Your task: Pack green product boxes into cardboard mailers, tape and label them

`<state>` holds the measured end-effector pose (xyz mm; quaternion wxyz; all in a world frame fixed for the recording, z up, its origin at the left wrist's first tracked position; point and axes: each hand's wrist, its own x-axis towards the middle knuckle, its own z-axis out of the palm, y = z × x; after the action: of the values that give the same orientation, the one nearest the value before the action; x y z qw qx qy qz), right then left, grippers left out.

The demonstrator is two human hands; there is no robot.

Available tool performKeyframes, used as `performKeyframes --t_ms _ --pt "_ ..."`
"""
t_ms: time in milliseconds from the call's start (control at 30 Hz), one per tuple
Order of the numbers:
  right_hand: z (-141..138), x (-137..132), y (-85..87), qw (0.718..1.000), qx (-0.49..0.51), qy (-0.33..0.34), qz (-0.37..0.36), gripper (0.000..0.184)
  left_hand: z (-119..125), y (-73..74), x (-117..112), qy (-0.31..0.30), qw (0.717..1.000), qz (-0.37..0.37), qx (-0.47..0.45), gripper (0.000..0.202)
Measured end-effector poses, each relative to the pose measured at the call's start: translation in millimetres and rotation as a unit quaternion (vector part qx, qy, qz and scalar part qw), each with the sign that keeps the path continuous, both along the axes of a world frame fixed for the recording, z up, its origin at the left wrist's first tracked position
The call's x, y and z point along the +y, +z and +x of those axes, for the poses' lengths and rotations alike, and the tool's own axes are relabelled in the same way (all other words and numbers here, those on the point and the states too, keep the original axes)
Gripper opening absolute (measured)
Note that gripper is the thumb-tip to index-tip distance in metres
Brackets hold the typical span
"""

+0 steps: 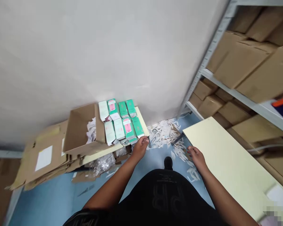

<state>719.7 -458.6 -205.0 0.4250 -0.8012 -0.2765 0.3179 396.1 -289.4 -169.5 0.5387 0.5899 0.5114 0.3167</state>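
My left hand (140,148) hovers by the near right corner of a small table, close to a green carton (137,126). Its fingers are loosely bent, and nothing shows in them. Several such cartons stand in rows there, some green, some pale, including a green carton with a pink label (128,125); a few have flaps up. Beside the cream table (228,157) on the right is my right hand (197,157), its fingers loosely curled and slightly apart, with no object visible in it.
Left of the cartons sits an open cardboard box (81,125) with white paper inside. Flattened cardboard (56,157) lies farther left. Clear plastic wrap (103,164) is under the table. White scraps (163,133) cover the floor by the wall. Metal shelving (226,83) at right holds brown boxes.
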Motion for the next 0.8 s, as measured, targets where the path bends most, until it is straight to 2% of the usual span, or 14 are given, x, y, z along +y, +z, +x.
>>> performKeyframes --t_ms 100,167,300,433,533,600,733,800 --pt "2.5 67.1 -8.6 0.995 0.047 0.087 0.002 0.044 -13.3 5.3 17.4 0.067 0.998 0.002 0.019 0.049" --pt "0.0 112.8 -8.3 0.987 0.045 0.156 0.004 0.042 -21.7 10.8 28.3 0.118 0.992 0.007 0.042 0.048" --pt "-17.3 195.7 4.3 0.957 0.025 0.291 0.005 0.039 -39.2 26.9 46.3 0.197 0.971 0.024 0.137 0.048" --pt "-53.6 258.1 16.4 0.922 0.025 0.387 0.016 0.039 -65.2 44.7 69.2 0.234 0.931 0.073 0.270 0.052" --pt "-88.9 286.9 17.7 0.900 0.035 0.434 0.016 0.041 -93.7 51.0 100.1 0.250 0.900 0.119 0.338 0.054" --pt "-111.5 298.3 15.7 0.890 0.041 0.455 0.009 0.042 -115.6 49.5 129.0 0.259 0.888 0.137 0.355 0.055" --pt "-145.2 311.3 10.6 0.880 0.039 0.474 -0.007 0.042 -155.6 35.7 200.2 0.243 0.882 0.166 0.369 0.066" --pt "-156.3 315.6 9.7 0.886 0.028 0.462 -0.019 0.042 -168.6 28.0 234.6 0.210 0.881 0.142 0.399 0.070"
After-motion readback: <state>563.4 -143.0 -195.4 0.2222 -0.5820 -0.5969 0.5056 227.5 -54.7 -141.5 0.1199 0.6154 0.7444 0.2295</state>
